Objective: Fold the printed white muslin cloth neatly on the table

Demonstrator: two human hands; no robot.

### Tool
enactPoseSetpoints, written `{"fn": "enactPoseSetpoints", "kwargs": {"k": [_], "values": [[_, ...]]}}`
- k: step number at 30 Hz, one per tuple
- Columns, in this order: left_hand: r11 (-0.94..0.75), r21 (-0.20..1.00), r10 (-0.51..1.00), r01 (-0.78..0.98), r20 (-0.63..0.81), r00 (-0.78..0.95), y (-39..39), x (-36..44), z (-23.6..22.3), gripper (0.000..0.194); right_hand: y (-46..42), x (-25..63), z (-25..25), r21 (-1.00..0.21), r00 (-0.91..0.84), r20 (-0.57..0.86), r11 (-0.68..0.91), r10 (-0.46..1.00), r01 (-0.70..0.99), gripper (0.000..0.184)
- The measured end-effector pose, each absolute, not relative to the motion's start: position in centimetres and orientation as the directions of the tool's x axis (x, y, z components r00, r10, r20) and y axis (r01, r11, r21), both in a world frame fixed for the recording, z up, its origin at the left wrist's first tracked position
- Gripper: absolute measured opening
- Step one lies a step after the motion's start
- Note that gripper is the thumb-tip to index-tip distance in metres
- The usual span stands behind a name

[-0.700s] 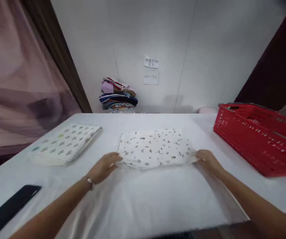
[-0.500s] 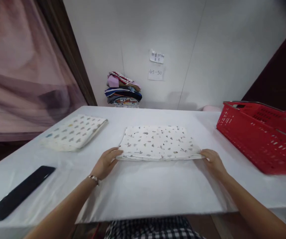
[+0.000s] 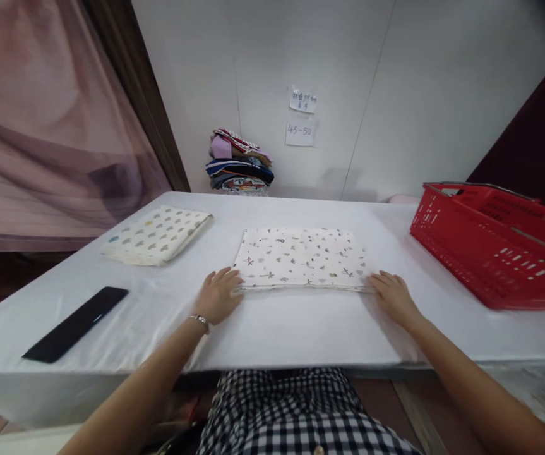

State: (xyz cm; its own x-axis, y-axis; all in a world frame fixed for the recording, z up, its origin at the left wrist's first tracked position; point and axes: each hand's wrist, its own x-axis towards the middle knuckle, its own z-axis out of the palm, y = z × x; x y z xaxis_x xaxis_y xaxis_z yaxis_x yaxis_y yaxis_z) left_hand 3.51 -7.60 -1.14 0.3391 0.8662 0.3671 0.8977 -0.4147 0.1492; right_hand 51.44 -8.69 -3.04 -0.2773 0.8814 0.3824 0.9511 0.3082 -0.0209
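Note:
A white cloth (image 3: 303, 259) with small printed motifs lies folded into a flat rectangle on the table in front of me. At its near left corner rests my left hand (image 3: 219, 296), palm down with fingers spread, a bracelet on the wrist. My right hand (image 3: 393, 297) touches the near right corner, its fingers stretched out flat. The near edge of the cloth shows several layers. Neither hand grips the cloth.
A second folded cloth (image 3: 158, 235), cream with mushroom-like prints, lies at the left. Nearer me is a flat black object (image 3: 76, 325). A red plastic basket (image 3: 490, 246) stands at the right. Piled fabrics (image 3: 240, 163) sit beyond the table (image 3: 300, 338) by the wall.
My fingers have let go of the cloth's near corners and now lie flat beside them. The near edge has come down onto the table. My view has tilted down.

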Motion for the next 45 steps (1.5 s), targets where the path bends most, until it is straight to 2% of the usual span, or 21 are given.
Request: {"fn": "enactPoseSetpoints", "kwargs": {"k": [2, 6, 11, 18, 23, 27, 30, 35, 45], "values": [[-0.454, 0.137, 0.833, 0.88, 0.416, 0.365, -7.7, 5.8, -0.7, 0.03, -8.8, 48.5, -2.5, -0.066, -0.343, 0.403, 0.401, 0.848, 0.914, 0.044], [-0.578, 0.188, 0.768, 0.794, 0.453, 0.452, -6.5, 11.4, -0.6, 0.022, -7.5, 41.9, -1.6, -0.199, -0.47, 0.451, 0.599, 0.758, 0.775, 0.025], [-0.552, 0.244, 0.797, 0.798, 0.436, 0.418, -4.9, 14.6, -2.0, 0.016, -5.4, 37.3, -1.8, -0.294, -0.456, 0.473, 0.623, 0.754, 0.725, 0.013], [-0.538, 0.253, 0.795, 0.804, 0.468, 0.385, -5.0, 14.3, -3.0, 0.019, -5.5, 37.0, -3.5, -0.393, -0.338, 0.562, 0.604, 0.755, 0.694, 0.017], [-0.554, 0.232, 0.775, 0.799, 0.494, 0.394, -5.3, 14.3, -2.9, 0.022, -5.8, 37.0, -3.4, -0.379, -0.336, 0.58, 0.611, 0.742, 0.695, 0.019], [-0.553, 0.254, 0.793, 0.793, 0.453, 0.408, -5.6, 14.1, -2.8, 0.019, -6.1, 36.9, -3.2, -0.344, -0.36, 0.549, 0.596, 0.755, 0.725, 0.018], [-0.548, 0.261, 0.806, 0.795, 0.421, 0.417, -5.8, 13.9, -2.8, 0.024, -6.3, 36.8, -3.1, -0.329, -0.385, 0.517, 0.592, 0.765, 0.735, 0.016], [-0.528, 0.264, 0.811, 0.807, 0.438, 0.388, -5.7, 13.7, -3.0, 0.02, -6.2, 37.0, -3.2, -0.343, -0.384, 0.513, 0.593, 0.768, 0.729, 0.02], [-0.502, 0.152, 0.802, 0.852, 0.452, 0.392, -6.0, 14.0, -2.5, 0.024, -5.9, 37.0, -3.8, -0.287, -0.396, 0.515, 0.589, 0.76, 0.756, 0.023]]}}
